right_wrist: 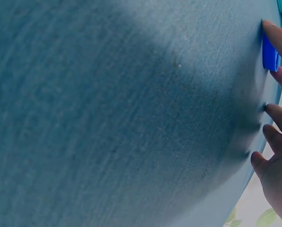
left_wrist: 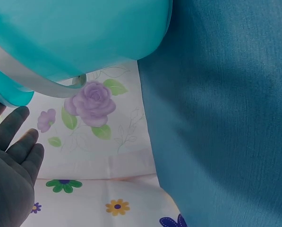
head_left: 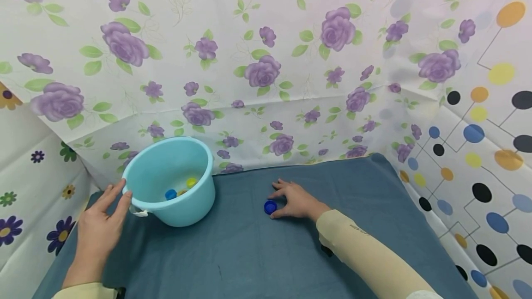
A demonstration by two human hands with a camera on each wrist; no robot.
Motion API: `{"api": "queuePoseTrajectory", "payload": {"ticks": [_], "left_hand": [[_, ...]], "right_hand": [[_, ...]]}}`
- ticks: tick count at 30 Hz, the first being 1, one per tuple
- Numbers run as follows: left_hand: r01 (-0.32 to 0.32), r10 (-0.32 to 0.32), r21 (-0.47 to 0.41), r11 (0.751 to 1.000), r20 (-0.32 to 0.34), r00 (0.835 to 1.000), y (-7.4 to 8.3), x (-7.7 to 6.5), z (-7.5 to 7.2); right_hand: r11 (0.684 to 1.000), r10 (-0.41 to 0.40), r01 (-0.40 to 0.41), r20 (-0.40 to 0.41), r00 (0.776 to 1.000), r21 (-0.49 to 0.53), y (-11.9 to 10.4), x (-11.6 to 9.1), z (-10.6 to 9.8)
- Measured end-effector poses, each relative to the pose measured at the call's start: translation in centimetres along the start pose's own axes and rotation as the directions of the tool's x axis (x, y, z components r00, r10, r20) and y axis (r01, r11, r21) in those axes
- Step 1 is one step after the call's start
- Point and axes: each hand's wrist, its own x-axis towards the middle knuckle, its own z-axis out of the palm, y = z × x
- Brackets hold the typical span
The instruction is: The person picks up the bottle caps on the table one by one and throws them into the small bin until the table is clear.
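Observation:
A light-blue plastic bucket [head_left: 183, 209] stands on the cloth at the left. My left hand [head_left: 99, 225] rests its fingertips and thumb against the bucket's left rim; the left wrist view shows those fingers [left_wrist: 18, 127] extended beside it. Inside the bucket lie a blue cap [head_left: 171, 194] and a yellow cap [head_left: 191, 182], with a brownish piece between them. Right of the bucket, a dark blue bottle cap [head_left: 270, 207] lies flat on the cloth. The thumb and index finger of my right hand [head_left: 297, 201] pinch it from opposite sides; its other fingers are spread.
Blue-grey cloth [head_left: 249, 253] covers the table. A flowered sheet [head_left: 266, 118] hangs along the back edge, a dotted sheet [head_left: 478, 174] on the right and another flowered sheet [head_left: 25, 174] on the left. The bucket's white handle [left_wrist: 41, 82] hangs down its side.

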Motion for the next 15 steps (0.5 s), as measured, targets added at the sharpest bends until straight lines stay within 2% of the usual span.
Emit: {"api": "queuePoseTrajectory", "payload": {"ticks": [15], "left_hand": [[-0.022, 0.022, -0.013, 1.0, -0.003, 1.0, -0.25, 0.05, 0.15]], "right_hand": [[0.999, 0.023, -0.023, 0.022, 1.0, 0.027, 0.33, -0.13, -0.01]]}}
